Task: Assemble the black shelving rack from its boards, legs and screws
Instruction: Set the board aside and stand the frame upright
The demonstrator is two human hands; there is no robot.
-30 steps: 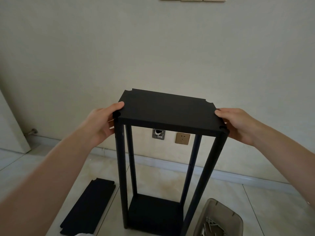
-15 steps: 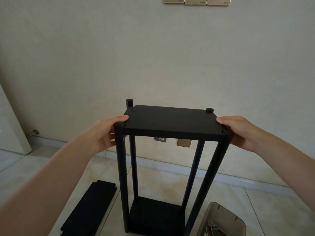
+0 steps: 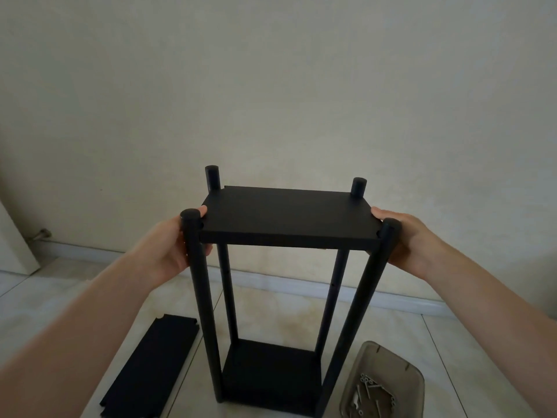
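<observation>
The upper board (image 3: pixel 286 217) is matt black, plain and without pattern, as are the four round legs (image 3: pixel 201 285) and the bottom board (image 3: pixel 271 372) between them. A spare board (image 3: pixel 152 369) on the floor is the same flat black. The floor (image 3: pixel 301 312) is glossy cream tile with pale yellowish marbling and thin dark joints. The wall (image 3: pixel 271 86) is plain off-white, its skirting (image 3: pixel 120 251) whiter. The tray (image 3: pixel 388 360) is translucent grey-brown and holds silvery screws (image 3: pixel 372 390).

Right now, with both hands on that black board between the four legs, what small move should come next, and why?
Probably steady the board level and reach for a screw in the tray. All four leg tops stand above it, left hand and right hand alone seem to hold it, and holes show lower on the back legs.
</observation>
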